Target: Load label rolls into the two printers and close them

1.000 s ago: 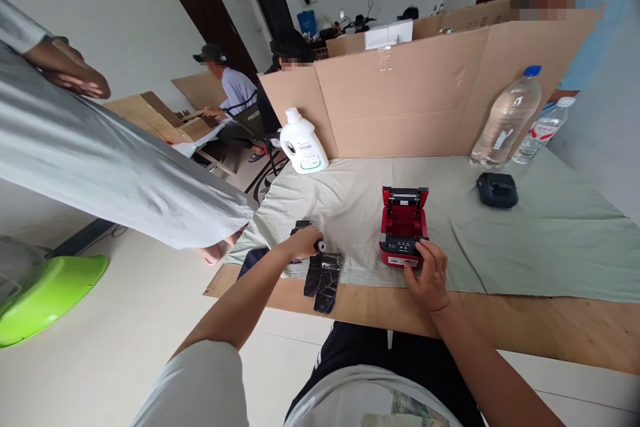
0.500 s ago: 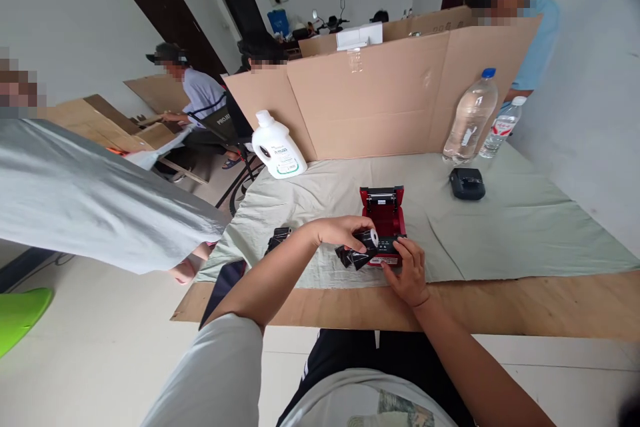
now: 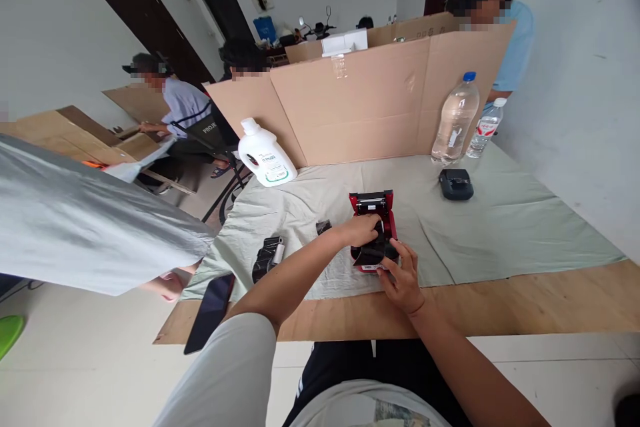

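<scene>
The small red label printer with its lid open [image 3: 373, 213] stood near the front of the pale grey-green cloth [image 3: 500, 227], and both hands were on it. The left hand [image 3: 361, 230] was closed around a black strip of backing paper with its roll [image 3: 371, 253], holding it over the open bay. The right hand [image 3: 403, 277] pinched the printer's front edge with thumb and fingertips, steadying the body. In my judgement, seating the roll well called for keeping that right-hand brace firm so the light printer did not slide on the cloth, lowering the roll level into the bay, and leaving the loose end of the strip free towards the front; whether the roll already sat in the bay could not be told, since the left hand covered it.

The cloth lay on a bare plywood tabletop [image 3: 550, 300], backed by a folded brown cardboard screen [image 3: 360, 107]. On the cloth were a white plastic jug with a green label [image 3: 265, 157], a tall clear water bottle with a blue cap [image 3: 454, 120], a smaller clear bottle [image 3: 484, 130], a black compact printer [image 3: 455, 184], and a spare black-wrapped paper roll [image 3: 267, 257]. A dark smartphone [image 3: 209, 312] overhung the table's left edge. Another person's grey sleeve [image 3: 90, 227] reached in from the left; others sat behind the screen.
</scene>
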Motion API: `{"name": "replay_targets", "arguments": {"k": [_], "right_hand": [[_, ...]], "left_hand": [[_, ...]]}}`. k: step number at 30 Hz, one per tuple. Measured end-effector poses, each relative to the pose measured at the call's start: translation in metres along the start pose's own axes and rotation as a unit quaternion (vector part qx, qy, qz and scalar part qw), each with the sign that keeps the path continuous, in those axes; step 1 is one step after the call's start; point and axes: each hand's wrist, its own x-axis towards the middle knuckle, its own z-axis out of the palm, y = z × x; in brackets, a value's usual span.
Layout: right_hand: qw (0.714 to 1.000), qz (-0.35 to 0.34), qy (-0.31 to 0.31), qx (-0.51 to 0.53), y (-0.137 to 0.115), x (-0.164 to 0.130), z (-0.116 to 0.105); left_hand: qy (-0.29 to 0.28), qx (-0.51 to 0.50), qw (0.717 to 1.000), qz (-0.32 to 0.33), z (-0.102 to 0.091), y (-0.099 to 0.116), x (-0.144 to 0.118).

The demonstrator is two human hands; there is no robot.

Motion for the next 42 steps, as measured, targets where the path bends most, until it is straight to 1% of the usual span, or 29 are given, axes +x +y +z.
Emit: {"name": "replay_targets", "arguments": {"k": [2, 4, 6, 11, 15, 18, 20, 22, 24, 26, 27, 30, 32, 33, 34, 36, 39, 42], "right_hand": [[1.000, -0.008, -0.009, -0.005, -0.001, 0.000, -0.001], [1.000, -0.019, -0.019, -0.013, -0.002, 0.001, -0.001], [0.999, -0.019, -0.025, -0.023, -0.003, 0.000, -0.001], [0.999, -0.013, -0.027, -0.023, -0.002, -0.002, 0.001], [0.999, -0.020, -0.013, -0.022, -0.002, -0.001, 0.003], [0.999, -0.029, -0.001, -0.020, -0.002, 0.000, 0.002], [0.999, -0.033, 0.001, -0.020, -0.002, 0.000, 0.003], [0.999, -0.035, 0.001, -0.019, 0.000, -0.001, 0.003], [0.999, -0.035, 0.003, -0.016, 0.001, -0.003, 0.004], [0.999, -0.034, 0.009, -0.012, 0.002, -0.004, 0.005], [0.999, -0.034, 0.012, -0.009, 0.002, -0.004, 0.005], [0.999, -0.033, 0.020, 0.000, 0.003, -0.005, 0.007], [0.999, -0.033, 0.026, 0.002, 0.003, -0.005, 0.007], [0.999, -0.033, 0.028, 0.002, 0.003, -0.005, 0.007], [0.999, -0.032, 0.030, 0.002, 0.003, -0.005, 0.007], [0.999, -0.027, 0.033, 0.002, 0.003, -0.006, 0.007], [0.999, -0.021, 0.042, 0.005, 0.004, -0.007, 0.007], [0.998, -0.026, 0.053, 0.013, 0.002, -0.005, 0.006]], "left_hand": [[0.006, 0.047, 0.999, -0.017, 0.008, -0.001, 0.008], [-0.001, 0.074, 0.997, -0.032, 0.013, -0.003, 0.015], [-0.005, 0.089, 0.995, -0.040, 0.016, -0.004, 0.021], [0.012, 0.124, 0.992, -0.037, 0.019, -0.008, 0.027], [0.038, 0.133, 0.990, -0.013, 0.022, -0.009, 0.026], [0.046, 0.136, 0.990, -0.015, 0.022, -0.008, 0.025], [0.052, 0.125, 0.991, -0.019, 0.021, -0.008, 0.024], [0.069, 0.093, 0.993, -0.015, 0.021, -0.010, 0.022], [0.111, 0.038, 0.993, -0.001, 0.021, -0.015, 0.018], [0.177, -0.028, 0.984, 0.020, 0.024, -0.024, 0.011], [0.217, -0.058, 0.974, 0.031, 0.025, -0.029, 0.007], [0.347, -0.125, 0.928, 0.049, 0.031, -0.041, -0.006], [0.437, -0.146, 0.887, 0.034, 0.034, -0.046, -0.012], [0.473, -0.151, 0.868, 0.024, 0.035, -0.046, -0.013], [0.496, -0.154, 0.854, 0.020, 0.036, -0.046, -0.013], [0.506, -0.163, 0.846, 0.029, 0.038, -0.045, -0.012], [0.482, -0.198, 0.852, 0.052, 0.042, -0.041, -0.010], [0.478, -0.225, 0.847, 0.065, 0.046, -0.039, -0.011]]}}
